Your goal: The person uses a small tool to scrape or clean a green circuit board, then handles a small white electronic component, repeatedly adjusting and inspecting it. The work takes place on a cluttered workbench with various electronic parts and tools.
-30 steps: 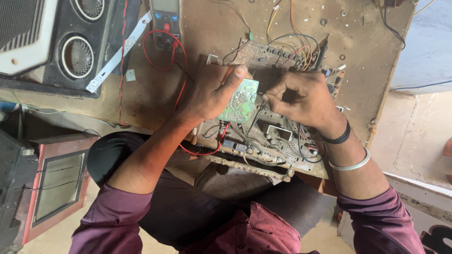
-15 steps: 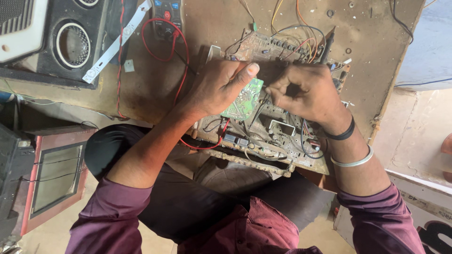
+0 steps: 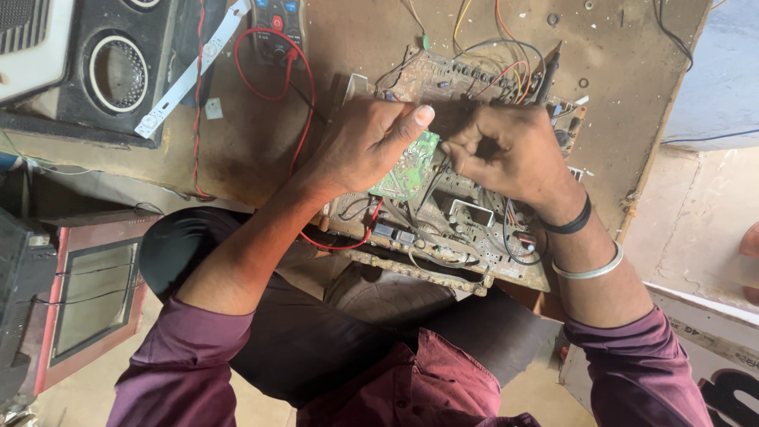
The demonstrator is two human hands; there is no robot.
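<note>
green daughter board (image 3: 407,166) is steadied upright on the large circuit board (image 3: 443,229) by the left hand (image 3: 360,146), fingers clasped over it. a thin probe (image 3: 433,183) is pinched by the right hand (image 3: 506,150), tip lowered beside the board's face.

Matt, scuffed wooden bench (image 3: 632,71); glossy green circuit board (image 3: 407,166); shiny metal bangle (image 3: 589,271).

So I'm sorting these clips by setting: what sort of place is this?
Likely an electronics repair bench: a bare circuit board under both hands, a multimeter with red leads, and a speaker cabinet.
</note>
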